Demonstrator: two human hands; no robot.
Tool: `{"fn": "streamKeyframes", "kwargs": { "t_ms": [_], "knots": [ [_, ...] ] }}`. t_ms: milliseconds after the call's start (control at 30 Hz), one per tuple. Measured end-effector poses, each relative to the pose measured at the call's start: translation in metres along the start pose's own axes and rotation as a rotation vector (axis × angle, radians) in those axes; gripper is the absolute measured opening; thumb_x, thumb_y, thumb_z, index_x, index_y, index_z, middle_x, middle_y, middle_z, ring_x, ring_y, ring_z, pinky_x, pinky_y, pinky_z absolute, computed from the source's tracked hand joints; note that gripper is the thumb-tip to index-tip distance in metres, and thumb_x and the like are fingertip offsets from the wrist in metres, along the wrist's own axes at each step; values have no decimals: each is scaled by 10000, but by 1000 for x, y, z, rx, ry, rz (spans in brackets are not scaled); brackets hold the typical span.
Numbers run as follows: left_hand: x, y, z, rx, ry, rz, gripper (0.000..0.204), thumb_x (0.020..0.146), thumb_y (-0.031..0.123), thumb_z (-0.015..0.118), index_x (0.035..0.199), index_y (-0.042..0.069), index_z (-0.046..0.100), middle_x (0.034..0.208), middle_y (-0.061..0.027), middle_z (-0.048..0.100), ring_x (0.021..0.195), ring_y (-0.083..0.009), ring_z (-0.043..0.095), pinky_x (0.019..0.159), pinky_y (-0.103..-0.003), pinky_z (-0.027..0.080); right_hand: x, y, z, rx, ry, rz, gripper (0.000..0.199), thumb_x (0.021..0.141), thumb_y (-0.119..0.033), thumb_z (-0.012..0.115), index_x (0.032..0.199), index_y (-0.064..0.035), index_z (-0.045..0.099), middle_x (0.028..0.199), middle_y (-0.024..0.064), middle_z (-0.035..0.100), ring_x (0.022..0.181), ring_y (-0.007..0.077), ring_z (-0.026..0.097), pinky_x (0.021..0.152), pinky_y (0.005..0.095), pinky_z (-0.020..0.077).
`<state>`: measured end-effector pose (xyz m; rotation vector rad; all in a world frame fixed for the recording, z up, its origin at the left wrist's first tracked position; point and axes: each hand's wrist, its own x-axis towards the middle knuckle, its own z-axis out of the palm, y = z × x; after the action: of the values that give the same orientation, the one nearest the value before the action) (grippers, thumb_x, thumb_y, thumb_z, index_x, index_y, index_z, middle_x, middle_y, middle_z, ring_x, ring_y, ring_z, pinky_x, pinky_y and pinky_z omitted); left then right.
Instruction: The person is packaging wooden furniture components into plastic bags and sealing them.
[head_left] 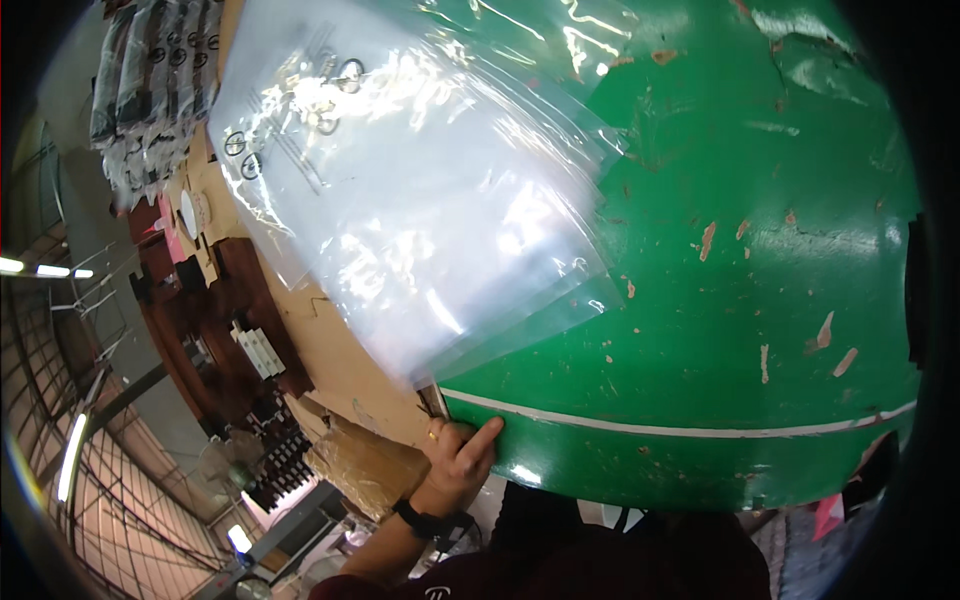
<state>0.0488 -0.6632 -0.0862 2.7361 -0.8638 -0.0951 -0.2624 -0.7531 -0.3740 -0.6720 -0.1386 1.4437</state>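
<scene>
One bare left hand (460, 458), black wristband (425, 522) at the wrist, is right at the near-left corner of the scuffed, glossy green tabletop (700, 330)! Fingers curl, one digit reaches onto the green; whether they pinch anything, I can't tell. Just beyond, shiny clear plastic bags (400, 220) lie layered across the tabletop and the flat tan board (345, 370).

Lit From the Left

A pale pinkish, dark-gridded wall or ceiling (110, 500) is bent by the lens; slim white glowing tubes (72, 457) are spread across that side. A glossy, chipped green tabletop (690, 330) is flanked by a flat tan surface (345, 370).
</scene>
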Motion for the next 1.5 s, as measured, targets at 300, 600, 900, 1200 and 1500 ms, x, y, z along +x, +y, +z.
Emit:
{"fn": "streamKeyframes", "kwargs": {
  "t_ms": [300, 600, 900, 1200, 1500],
  "knots": [
    [5, 0, 2, 30, -7, 4, 573, 704, 33, 717, 1258, 173, 676, 742, -26, 446, 651, -209, 449, 609, -337, 390, -56, -46, -84, -169, 83, -102, 758, 899, -398, 694, 1474, -2, 399, 1460, 182, 476, 1343, 285, 465, 1078, 378, 408],
    [7, 3, 6, 44, 54, 11, 528, 771, 66, 708, 1287, 161, 656, 768, -46, 439, 692, -231, 480, 619, -351, 427, -119, -83, -141, -323, 218, -242, 732, 912, -393, 681, 1467, -1, 410, 1455, 181, 483, 1335, 284, 472, 1070, 379, 415],
    [7, 8, 10, 39, 172, 6, 441, 856, 119, 659, 1291, 192, 640, 824, -74, 469, 777, -268, 539, 663, -388, 467, -180, -95, -175, -494, 354, -398, 706, 925, -387, 669, 1461, 0, 422, 1450, 180, 490, 1328, 283, 480, 1063, 381, 423],
    [4, 55, 4, -113, 473, -64, 393, 898, 183, 646, 1288, 161, 601, 891, -97, 562, 840, -287, 584, 731, -406, 491, -253, -141, -39, -914, 699, 187, 539, 932, -376, 637, 1323, -7, 589, 1276, 213, 635, 1197, 325, 604, 1007, 372, 458],
    [-184, 42, -166, -569, 437, -369, 261, 872, 3, 550, 1083, 56, 695, 995, -30, 697, 867, -123, 659, 704, -278, 552, -308, -175, 41, -1095, 809, 102, 259, 895, -234, 665, 1018, -18, 738, 986, 194, 728, 943, 324, 708, 827, 387, 539]
  ]
}}
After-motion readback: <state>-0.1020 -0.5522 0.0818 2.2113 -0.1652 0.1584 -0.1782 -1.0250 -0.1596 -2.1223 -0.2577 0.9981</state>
